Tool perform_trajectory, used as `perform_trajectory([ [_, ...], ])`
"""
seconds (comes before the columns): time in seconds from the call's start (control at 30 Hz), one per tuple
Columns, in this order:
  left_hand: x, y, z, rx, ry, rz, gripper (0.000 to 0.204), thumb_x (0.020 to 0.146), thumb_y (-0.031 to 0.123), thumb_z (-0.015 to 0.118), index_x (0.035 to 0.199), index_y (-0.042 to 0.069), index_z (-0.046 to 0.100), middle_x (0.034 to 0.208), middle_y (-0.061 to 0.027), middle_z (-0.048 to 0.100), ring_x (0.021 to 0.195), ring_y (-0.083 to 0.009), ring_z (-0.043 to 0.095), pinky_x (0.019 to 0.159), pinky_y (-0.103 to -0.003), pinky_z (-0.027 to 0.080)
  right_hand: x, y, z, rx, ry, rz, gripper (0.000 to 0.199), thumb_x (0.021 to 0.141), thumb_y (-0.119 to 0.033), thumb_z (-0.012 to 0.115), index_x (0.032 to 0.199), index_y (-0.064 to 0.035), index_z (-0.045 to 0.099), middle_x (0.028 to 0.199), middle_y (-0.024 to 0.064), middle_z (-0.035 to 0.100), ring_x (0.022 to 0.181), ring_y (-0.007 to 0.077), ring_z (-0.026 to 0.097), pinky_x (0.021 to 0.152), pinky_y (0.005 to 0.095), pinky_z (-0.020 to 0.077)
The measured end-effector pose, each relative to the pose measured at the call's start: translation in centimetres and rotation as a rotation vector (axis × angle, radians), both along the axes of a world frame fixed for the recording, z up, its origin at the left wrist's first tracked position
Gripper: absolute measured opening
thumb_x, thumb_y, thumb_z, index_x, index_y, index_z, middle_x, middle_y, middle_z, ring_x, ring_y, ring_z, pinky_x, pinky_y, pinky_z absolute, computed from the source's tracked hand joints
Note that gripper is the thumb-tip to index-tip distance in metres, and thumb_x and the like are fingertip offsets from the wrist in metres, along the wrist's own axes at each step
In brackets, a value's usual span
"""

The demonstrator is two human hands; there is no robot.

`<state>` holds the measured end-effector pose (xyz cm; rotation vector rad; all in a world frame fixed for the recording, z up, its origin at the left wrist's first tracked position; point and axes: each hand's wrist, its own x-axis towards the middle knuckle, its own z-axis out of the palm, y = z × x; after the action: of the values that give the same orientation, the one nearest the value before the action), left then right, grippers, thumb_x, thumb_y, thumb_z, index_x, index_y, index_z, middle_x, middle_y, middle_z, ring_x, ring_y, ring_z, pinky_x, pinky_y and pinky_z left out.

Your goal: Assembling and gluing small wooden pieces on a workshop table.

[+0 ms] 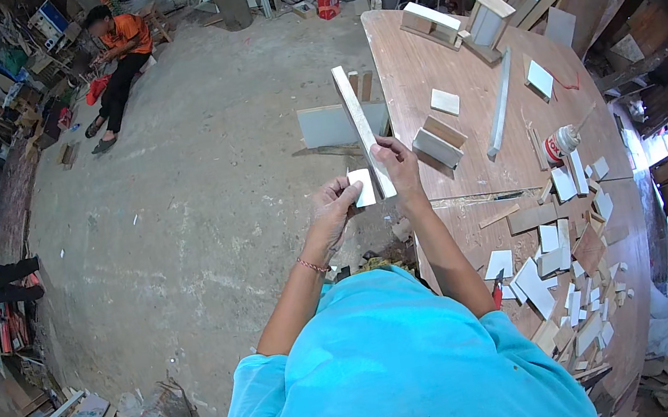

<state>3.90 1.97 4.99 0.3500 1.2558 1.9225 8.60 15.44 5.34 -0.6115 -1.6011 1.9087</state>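
between both hands, small white piece (363, 187) partly hidden.

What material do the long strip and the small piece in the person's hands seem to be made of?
The long strip, held by the right hand, looks like laminated board: a smooth white face with a pale tan, raw-looking edge. The small piece, at the left hand, appears to be the same white-faced board, matt rather than glossy. Plywood or pressed board underneath; the picture cannot settle which.
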Motion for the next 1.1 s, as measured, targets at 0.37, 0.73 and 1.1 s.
perform_trajectory([
  [0.37,-0.2,0.5,-0.4,-0.043,0.074,0.254,0.020,0.081,0.017,0.057,0.091,0.000,0.055,0.079,-0.0033,0.059,0.066,-0.0084,0.055,0.059,-0.023,0.048,1.5,-2.3,-0.7,0.143,0.042,0.051,0.037,0.075,-0.020,0.059,0.104,0.0026,0.055,0.094,0.0089,0.057,0.085,0.0121,0.053,0.076,0.0249,0.0419],
  [0.73,1.4,0.9,0.7,-0.414,0.731,0.335,0.014,0.079,0.011,0.055,0.081,-0.003,0.053,0.066,-0.0118,0.057,0.058,-0.0162,0.057,0.053,-0.031,0.044,0.0,1.5,2.2,0.177,-0.083,-0.032,0.044,0.071,-0.030,0.064,0.098,0.0037,0.058,0.079,0.0089,0.060,0.071,0.0108,0.055,0.066,0.0229,0.0430],
  [1.1,1.0,0.2,0.6,-0.495,1.114,0.432,0.013,0.070,-0.001,0.054,0.083,0.001,0.055,0.071,-0.0187,0.057,0.061,-0.0318,0.058,0.054,-0.037,0.045,1.9,-1.7,2.0,0.618,-0.362,-0.034,0.047,0.066,-0.036,0.065,0.098,-0.0018,0.060,0.097,0.0192,0.059,0.090,0.0286,0.057,0.079,0.0337,0.0432],
])
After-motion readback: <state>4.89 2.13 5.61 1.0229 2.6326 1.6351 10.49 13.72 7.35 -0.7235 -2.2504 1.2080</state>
